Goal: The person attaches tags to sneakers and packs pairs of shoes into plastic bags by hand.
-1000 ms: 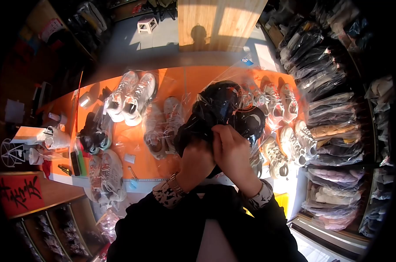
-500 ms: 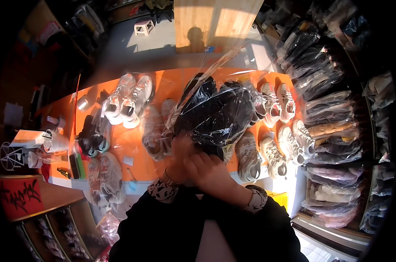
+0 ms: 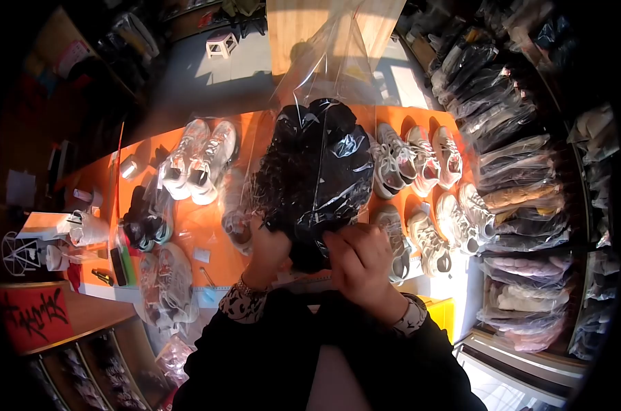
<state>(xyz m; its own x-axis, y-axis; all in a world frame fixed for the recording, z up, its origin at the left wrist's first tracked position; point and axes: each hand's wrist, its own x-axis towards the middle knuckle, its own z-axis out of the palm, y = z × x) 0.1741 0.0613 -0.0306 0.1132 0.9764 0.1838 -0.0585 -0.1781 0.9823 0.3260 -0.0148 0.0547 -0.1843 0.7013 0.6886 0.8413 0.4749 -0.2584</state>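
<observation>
A clear plastic bag (image 3: 317, 75) stands up in front of me, its loose upper part rising above a bulky black item (image 3: 324, 157) inside. Folds and glare hide what kind of item it is. My left hand (image 3: 269, 248) grips the lower left side of the bag, its fingers partly hidden behind the black bulk. At the lower right, my right hand (image 3: 362, 262) is closed, with thumb and fingers pinching the bag's edge. Pale sneakers (image 3: 199, 163) stand left of the bag, and grey-white sneakers (image 3: 391, 161) stand close on its right.
An orange table (image 3: 194, 236) carries several pairs of shoes, some bagged. Dark shoes (image 3: 146, 222) stand at left near a green-and-black brush (image 3: 123, 266). Stacks of bagged goods (image 3: 519, 198) fill the shelves at right. A small stool (image 3: 221, 45) is on the floor beyond.
My hands have moved apart from being crossed together. The bag with the black item has turned more upright and shifted left, and its loose plastic now points up.
</observation>
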